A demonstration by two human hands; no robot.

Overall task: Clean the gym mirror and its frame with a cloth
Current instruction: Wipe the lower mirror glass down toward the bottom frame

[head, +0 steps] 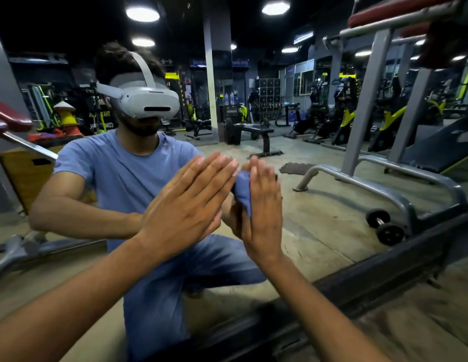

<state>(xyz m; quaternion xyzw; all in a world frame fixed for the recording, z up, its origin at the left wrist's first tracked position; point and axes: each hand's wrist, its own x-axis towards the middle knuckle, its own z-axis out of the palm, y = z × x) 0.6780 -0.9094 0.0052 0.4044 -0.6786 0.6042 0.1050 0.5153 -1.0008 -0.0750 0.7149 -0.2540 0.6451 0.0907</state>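
Observation:
The large gym mirror fills most of the head view and reflects a crouching person in a blue shirt. Its dark lower frame runs diagonally from bottom centre up to the right. My right hand lies flat with straight fingers, pressing a blue cloth against the glass. My left hand is beside it, fingers straight and together, flat on the mirror just left of the cloth. Most of the cloth is hidden under my right palm.
A grey steel gym machine with red pads and small wheels stands at the right, close to the mirror. The sandy floor lies before the frame. Reflected benches, bikes and a pillar show behind.

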